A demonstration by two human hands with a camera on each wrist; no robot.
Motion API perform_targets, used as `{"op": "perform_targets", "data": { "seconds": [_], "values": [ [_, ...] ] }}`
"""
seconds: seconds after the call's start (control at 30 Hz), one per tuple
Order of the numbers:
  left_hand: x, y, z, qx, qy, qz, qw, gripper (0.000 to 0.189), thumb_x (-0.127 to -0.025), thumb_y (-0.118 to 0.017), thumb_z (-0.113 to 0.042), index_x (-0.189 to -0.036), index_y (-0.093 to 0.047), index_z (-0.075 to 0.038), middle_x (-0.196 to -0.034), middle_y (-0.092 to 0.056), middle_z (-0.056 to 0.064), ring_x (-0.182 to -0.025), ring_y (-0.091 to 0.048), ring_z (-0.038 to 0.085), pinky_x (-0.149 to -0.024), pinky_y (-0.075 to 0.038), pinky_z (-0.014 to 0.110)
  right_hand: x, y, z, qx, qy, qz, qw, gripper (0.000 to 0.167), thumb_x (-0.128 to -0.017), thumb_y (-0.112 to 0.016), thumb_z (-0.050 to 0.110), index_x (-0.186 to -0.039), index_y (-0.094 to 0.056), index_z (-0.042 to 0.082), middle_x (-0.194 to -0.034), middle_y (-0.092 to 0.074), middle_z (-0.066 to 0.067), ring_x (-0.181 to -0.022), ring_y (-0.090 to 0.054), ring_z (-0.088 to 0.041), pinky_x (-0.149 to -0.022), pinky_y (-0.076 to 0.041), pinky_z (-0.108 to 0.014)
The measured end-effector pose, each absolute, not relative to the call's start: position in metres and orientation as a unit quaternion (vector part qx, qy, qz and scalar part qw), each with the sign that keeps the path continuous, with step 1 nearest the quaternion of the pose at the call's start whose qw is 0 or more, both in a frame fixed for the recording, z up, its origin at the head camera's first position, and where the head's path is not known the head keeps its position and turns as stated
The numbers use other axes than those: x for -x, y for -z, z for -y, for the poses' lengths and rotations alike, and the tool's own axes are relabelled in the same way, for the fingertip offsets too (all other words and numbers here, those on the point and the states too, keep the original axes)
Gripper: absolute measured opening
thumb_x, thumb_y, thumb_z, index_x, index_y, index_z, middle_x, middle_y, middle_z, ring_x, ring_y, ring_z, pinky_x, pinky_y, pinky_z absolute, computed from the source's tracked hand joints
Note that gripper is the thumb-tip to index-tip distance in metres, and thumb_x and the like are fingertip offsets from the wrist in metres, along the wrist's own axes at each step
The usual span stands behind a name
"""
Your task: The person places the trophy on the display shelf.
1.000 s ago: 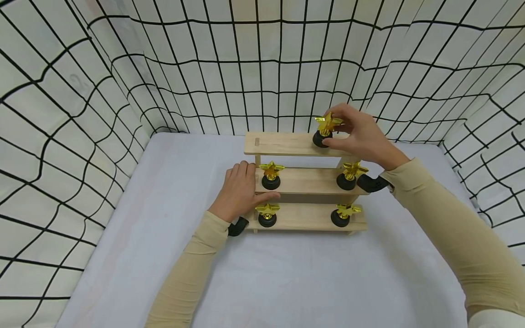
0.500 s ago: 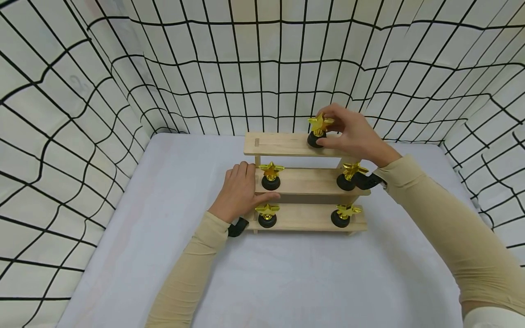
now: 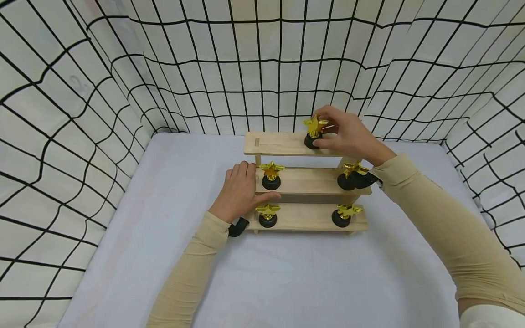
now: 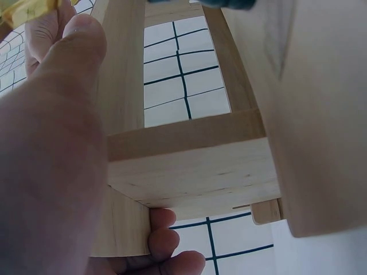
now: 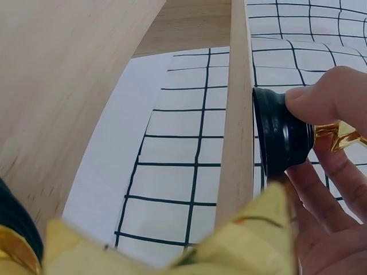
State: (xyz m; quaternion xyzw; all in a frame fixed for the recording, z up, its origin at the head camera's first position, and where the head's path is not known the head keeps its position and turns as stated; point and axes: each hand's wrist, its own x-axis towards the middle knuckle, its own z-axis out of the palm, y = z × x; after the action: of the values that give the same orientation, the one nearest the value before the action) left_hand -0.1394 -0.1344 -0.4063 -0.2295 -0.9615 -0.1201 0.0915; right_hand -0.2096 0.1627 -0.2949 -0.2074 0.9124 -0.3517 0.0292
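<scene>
A three-tier wooden display shelf (image 3: 299,180) stands on the white cloth. My right hand (image 3: 348,136) pinches a gold star trophy (image 3: 313,132) with a black base, upright at the top tier, right of its middle. In the right wrist view the black base (image 5: 281,134) is right at the tier's edge, between thumb and fingers. My left hand (image 3: 238,193) grips the shelf's left end; the left wrist view shows its fingertips (image 4: 166,240) curled behind the wood and its thumb in front. Star trophies stand at the left (image 3: 271,176) and right (image 3: 346,181) of the middle tier.
The bottom tier carries one star trophy (image 3: 267,216) at the left and another star trophy (image 3: 342,216) at the right. A black grid (image 3: 279,68) on white walls encloses the back and sides. A black wrist device (image 3: 365,180) overlaps the middle tier's right trophy.
My right hand has shifted left along the top tier with the star trophy, in small steps. The left hand and the other trophies have stayed put.
</scene>
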Motion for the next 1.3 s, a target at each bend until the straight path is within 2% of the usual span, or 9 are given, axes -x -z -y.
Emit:
{"op": "perform_targets", "data": {
  "seconds": [0.83, 1.3],
  "values": [
    [0.1386, 0.4047, 0.1338, 0.228, 0.132, 0.961, 0.086, 0.086, -0.079, -0.071, -0.077, -0.113, -0.054, 0.001, -0.094, -0.05, 0.011, -0.086, -0.046, 0.027, -0.08, -0.035, 0.04, 0.212, 0.299, -0.1634, 0.198, 0.362, -0.909, 0.053, 0.055, -0.09, -0.079, 0.009, -0.137, -0.05, 0.012, -0.138, -0.061, -0.013, -0.136, -0.06, -0.033, -0.11, -0.053, -0.045],
    [0.138, 0.4062, 0.1344, 0.226, 0.132, 0.961, 0.084, 0.086, -0.08, -0.071, -0.076, -0.113, -0.054, 0.002, -0.093, -0.05, 0.011, -0.086, -0.047, 0.028, -0.08, -0.036, 0.04, 0.212, 0.2998, -0.1629, 0.198, 0.358, -0.911, 0.054, 0.059, -0.088, -0.081, 0.009, -0.138, -0.05, 0.012, -0.137, -0.063, -0.014, -0.128, -0.065, -0.033, -0.106, -0.055, -0.045]
  ]
}}
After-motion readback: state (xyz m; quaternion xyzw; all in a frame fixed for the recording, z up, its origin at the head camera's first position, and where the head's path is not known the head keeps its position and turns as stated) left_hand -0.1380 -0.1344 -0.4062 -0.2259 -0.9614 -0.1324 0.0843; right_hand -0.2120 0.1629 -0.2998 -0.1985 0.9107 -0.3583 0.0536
